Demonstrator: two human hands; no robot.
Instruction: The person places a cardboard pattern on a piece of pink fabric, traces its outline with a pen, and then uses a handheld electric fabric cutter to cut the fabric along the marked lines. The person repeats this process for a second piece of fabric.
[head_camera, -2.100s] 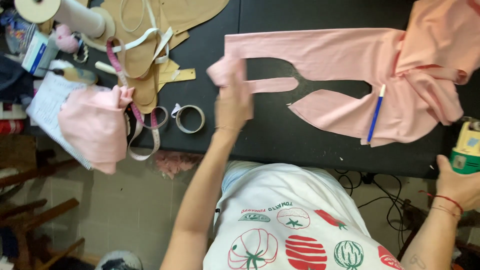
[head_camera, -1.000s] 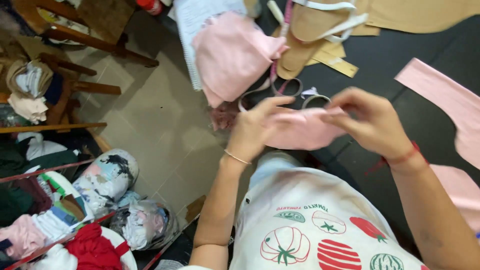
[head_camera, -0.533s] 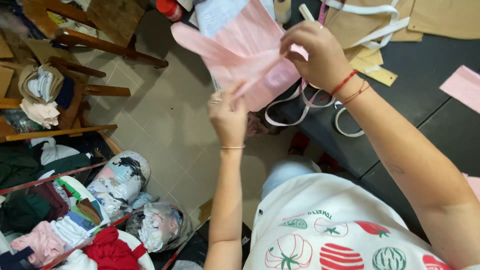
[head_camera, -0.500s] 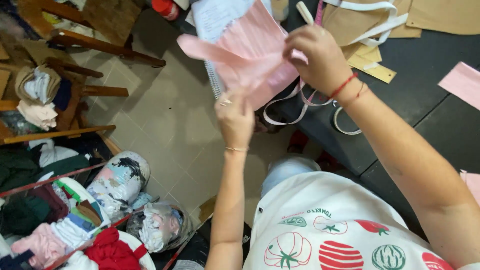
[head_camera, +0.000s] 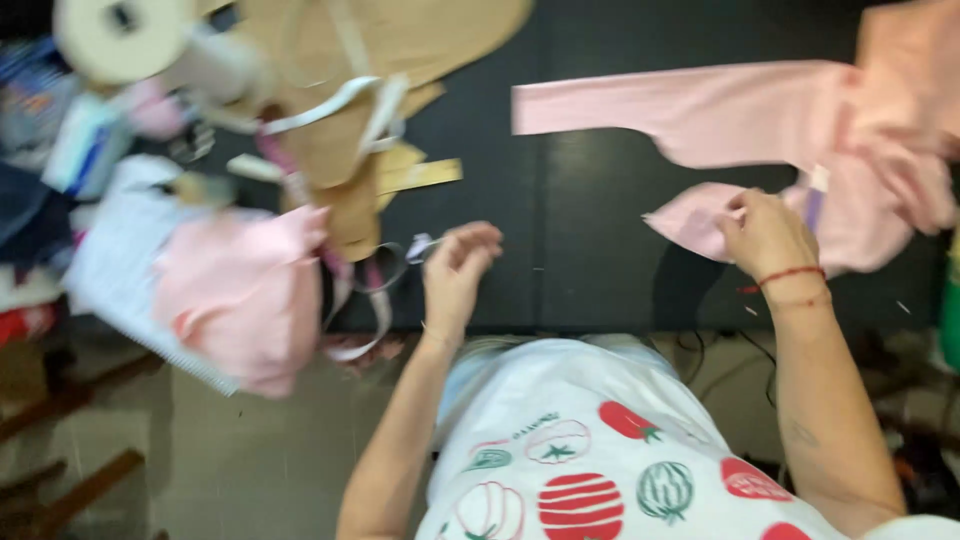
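Two hands differ: right hand (head_camera: 768, 235) pinches the pink fabric piece's (head_camera: 700, 215) edge, left hand (head_camera: 455, 272) hovers loosely curled, empty.

Light: I see even, soft brightness — faint glare on the black table (head_camera: 590, 190).
Blur: motion smear throughout — worst at the left edge.

- The table (head_camera: 590, 270) has cloth pieces (head_camera: 700, 115) lying on its right part.
- The right hand (head_camera: 765, 235) rests on that cloth.
- The left hand (head_camera: 455, 270) is near the middle.
- A cloth pile (head_camera: 240, 290) sits at the left edge, with paper shapes (head_camera: 380, 60) behind it.
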